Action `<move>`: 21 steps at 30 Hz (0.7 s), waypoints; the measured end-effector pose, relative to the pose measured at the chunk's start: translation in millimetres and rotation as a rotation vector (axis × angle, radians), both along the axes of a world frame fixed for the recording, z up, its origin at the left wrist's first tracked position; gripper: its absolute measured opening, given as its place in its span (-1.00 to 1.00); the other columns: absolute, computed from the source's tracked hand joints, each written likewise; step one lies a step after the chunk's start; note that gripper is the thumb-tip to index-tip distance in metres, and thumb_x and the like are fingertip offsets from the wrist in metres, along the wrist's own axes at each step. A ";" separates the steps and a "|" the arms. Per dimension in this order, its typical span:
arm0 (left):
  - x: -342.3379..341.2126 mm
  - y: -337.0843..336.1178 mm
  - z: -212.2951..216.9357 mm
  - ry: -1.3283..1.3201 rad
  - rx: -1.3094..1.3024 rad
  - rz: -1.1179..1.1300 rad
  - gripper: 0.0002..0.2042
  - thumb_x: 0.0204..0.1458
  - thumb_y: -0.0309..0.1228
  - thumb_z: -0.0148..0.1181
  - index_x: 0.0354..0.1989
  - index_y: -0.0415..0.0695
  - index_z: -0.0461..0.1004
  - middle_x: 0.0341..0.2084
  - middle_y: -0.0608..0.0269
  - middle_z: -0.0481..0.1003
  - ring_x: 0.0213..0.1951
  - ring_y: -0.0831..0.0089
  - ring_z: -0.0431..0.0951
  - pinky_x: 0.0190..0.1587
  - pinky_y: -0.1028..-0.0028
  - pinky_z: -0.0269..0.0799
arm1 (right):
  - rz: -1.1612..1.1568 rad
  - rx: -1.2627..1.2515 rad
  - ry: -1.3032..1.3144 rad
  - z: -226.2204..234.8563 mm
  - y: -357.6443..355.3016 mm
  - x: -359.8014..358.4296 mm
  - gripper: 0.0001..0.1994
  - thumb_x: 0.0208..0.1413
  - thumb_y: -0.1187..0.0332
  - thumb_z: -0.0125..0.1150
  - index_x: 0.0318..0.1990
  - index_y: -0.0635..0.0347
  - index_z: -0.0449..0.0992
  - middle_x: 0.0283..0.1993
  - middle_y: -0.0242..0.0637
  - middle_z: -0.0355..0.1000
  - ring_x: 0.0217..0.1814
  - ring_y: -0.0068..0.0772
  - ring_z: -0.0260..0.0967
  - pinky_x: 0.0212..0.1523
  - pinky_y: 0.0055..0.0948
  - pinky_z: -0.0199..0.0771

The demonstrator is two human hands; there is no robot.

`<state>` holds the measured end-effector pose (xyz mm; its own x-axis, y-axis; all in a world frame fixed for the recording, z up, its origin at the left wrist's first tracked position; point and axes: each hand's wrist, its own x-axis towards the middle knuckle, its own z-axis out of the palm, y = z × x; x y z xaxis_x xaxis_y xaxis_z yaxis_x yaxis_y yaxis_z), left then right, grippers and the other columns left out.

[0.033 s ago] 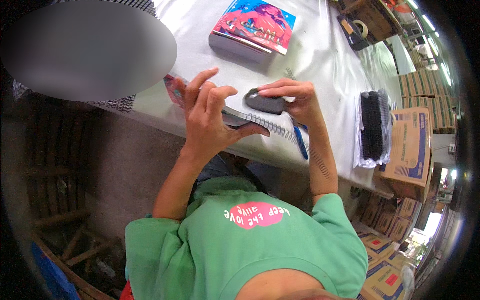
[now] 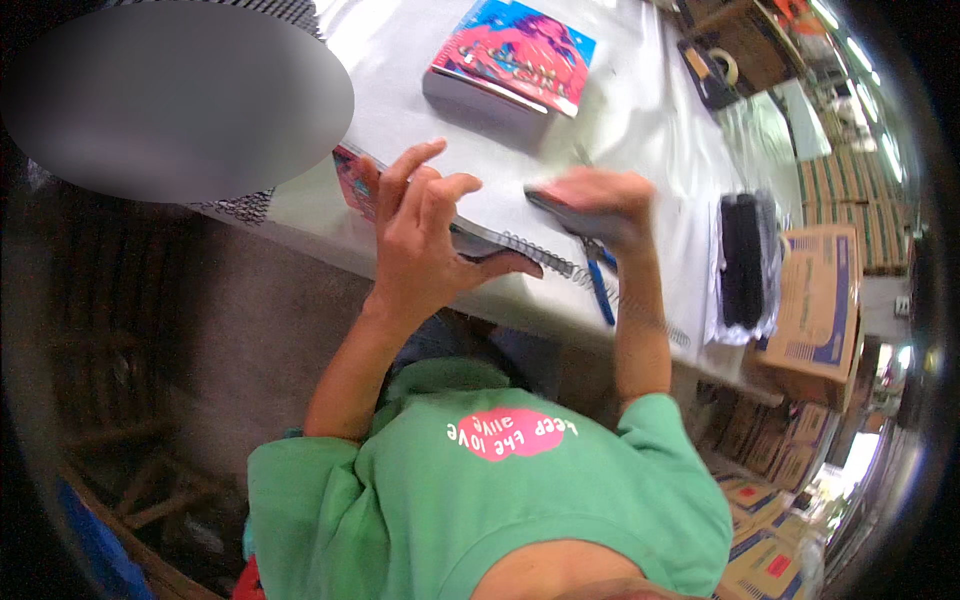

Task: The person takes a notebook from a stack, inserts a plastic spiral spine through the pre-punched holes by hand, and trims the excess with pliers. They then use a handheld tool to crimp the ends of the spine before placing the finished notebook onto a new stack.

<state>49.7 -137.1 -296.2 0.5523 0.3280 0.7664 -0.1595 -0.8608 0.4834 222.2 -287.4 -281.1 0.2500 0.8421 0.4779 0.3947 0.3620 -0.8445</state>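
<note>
My left hand [image 2: 425,235] grips a notebook [image 2: 352,180] at the table's near edge, its thumb at the spine side and its fingers bent above. A thin wire spiral coil [image 2: 525,248] runs along the spine and trails off to the right past my right forearm. Smeared by motion, my right hand [image 2: 610,205] is closed on a dark grey, flat, rounded pad-like piece [image 2: 562,212] just above the coil. Below that hand, pliers with blue handles [image 2: 600,290] lie on the table.
A stack of notebooks [image 2: 515,60] with pink and blue covers stands on the white-covered table [image 2: 390,110]. Black coils in clear plastic [image 2: 742,260] and a cardboard box [image 2: 815,300] are at the right. A tape roll [image 2: 722,66] sits far right, with more cartons below.
My right hand has moved slightly right with the grey piece and turned flatter. The coil's loose end now lies farther right. My left hand stays nearly still on the notebook.
</note>
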 end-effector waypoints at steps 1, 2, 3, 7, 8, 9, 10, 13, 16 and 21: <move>2.5 -1.7 -3.3 -0.013 -0.044 -0.016 -0.24 -0.58 0.08 0.46 -0.16 -0.07 0.30 -0.41 0.16 0.36 0.05 0.13 0.28 0.14 0.09 0.02 | 0.234 0.203 0.077 12.1 5.8 -6.1 -0.82 -0.15 0.59 0.12 -0.35 0.29 0.59 -0.28 -0.04 0.52 -0.21 -0.15 0.50 -0.14 -0.36 0.47; 1.0 -2.1 -6.2 -0.013 -0.045 0.021 -0.23 -0.59 0.08 0.45 -0.16 -0.06 0.30 -0.40 0.17 0.37 0.05 0.15 0.28 0.17 0.08 -0.04 | 0.475 0.409 0.186 24.6 13.7 -17.0 -0.82 -0.15 0.59 0.12 -0.35 0.30 0.59 -0.28 -0.04 0.52 -0.21 -0.15 0.50 -0.14 -0.37 0.47; 2.1 -0.9 -8.9 -0.013 -0.046 0.058 -0.22 -0.61 0.09 0.45 -0.16 -0.06 0.31 -0.39 0.17 0.38 0.06 0.16 0.28 0.20 0.06 -0.09 | 0.312 0.169 0.054 25.3 15.4 -17.3 -0.84 -0.15 0.55 0.15 -0.36 0.29 0.59 -0.30 -0.01 0.51 -0.21 -0.14 0.50 -0.16 -0.31 0.47; -0.6 -1.8 -0.9 -0.019 -0.047 0.028 -0.19 -0.59 0.16 0.39 -0.12 -0.06 0.29 -0.25 0.20 0.38 0.09 0.22 0.26 0.25 -0.06 -0.36 | 0.050 0.169 0.133 11.9 19.7 -23.4 -0.83 -0.13 0.48 0.16 -0.35 0.28 0.59 -0.31 0.00 0.51 -0.21 -0.15 0.50 -0.13 -0.31 0.47; -2.1 -1.3 -2.4 0.005 -0.019 0.034 -0.18 -0.58 0.18 0.38 -0.11 -0.06 0.29 -0.23 0.21 0.37 0.10 0.22 0.25 0.24 -0.09 -0.38 | 0.385 0.469 0.382 13.4 25.0 -29.2 -0.81 -0.13 0.49 0.13 -0.33 0.28 0.59 -0.28 -0.01 0.51 -0.20 -0.17 0.50 -0.10 -0.37 0.46; -0.7 0.5 -1.5 0.059 0.043 0.105 -0.20 -0.59 0.24 0.33 -0.16 -0.05 0.33 -0.20 0.25 0.36 0.11 0.24 0.24 0.22 -0.18 -0.46 | 0.295 0.223 0.143 26.1 26.8 -27.7 -0.81 -0.15 0.52 0.14 -0.32 0.28 0.59 -0.27 0.00 0.51 -0.20 -0.18 0.50 -0.11 -0.38 0.46; -3.8 4.0 -1.7 0.082 0.051 0.170 -0.23 -0.60 0.25 0.32 -0.21 -0.04 0.35 -0.22 0.25 0.35 0.11 0.25 0.23 0.21 -0.19 -0.49 | 0.194 -0.008 -0.092 30.0 26.9 -26.0 -0.80 -0.17 0.56 0.15 -0.32 0.28 0.59 -0.26 0.01 0.51 -0.20 -0.20 0.50 -0.12 -0.39 0.47; -11.0 18.1 9.3 0.147 0.051 0.262 -0.37 -0.67 0.25 0.34 -0.51 -0.04 0.42 -0.33 0.23 0.27 0.00 0.25 0.25 0.20 -0.10 -0.25 | -0.195 -0.122 -0.025 8.1 25.2 -13.4 -0.71 -0.24 0.71 0.17 -0.34 0.15 0.61 -0.20 0.00 0.50 -0.17 -0.22 0.49 -0.15 -0.39 0.49; -14.3 38.2 8.9 0.120 -0.039 0.208 -0.40 -0.71 0.18 0.39 -0.62 -0.07 0.38 -0.36 0.23 0.21 -0.14 0.23 0.22 0.06 0.11 0.02 | 0.357 0.260 0.183 8.4 35.1 -7.9 -0.78 -0.16 0.67 0.17 -0.31 0.26 0.58 -0.19 -0.04 0.50 -0.13 -0.26 0.48 -0.09 -0.33 0.47; -7.4 49.6 4.6 -0.009 -0.007 0.177 -0.38 -0.77 0.10 0.45 -0.63 -0.14 0.35 -0.26 0.12 0.19 -0.13 0.17 0.16 -0.06 0.20 0.12 | 0.131 0.070 0.186 27.1 54.4 -18.1 -0.79 -0.14 0.62 0.15 -0.28 0.30 0.58 -0.24 -0.11 0.52 -0.16 -0.29 0.48 -0.07 -0.43 0.45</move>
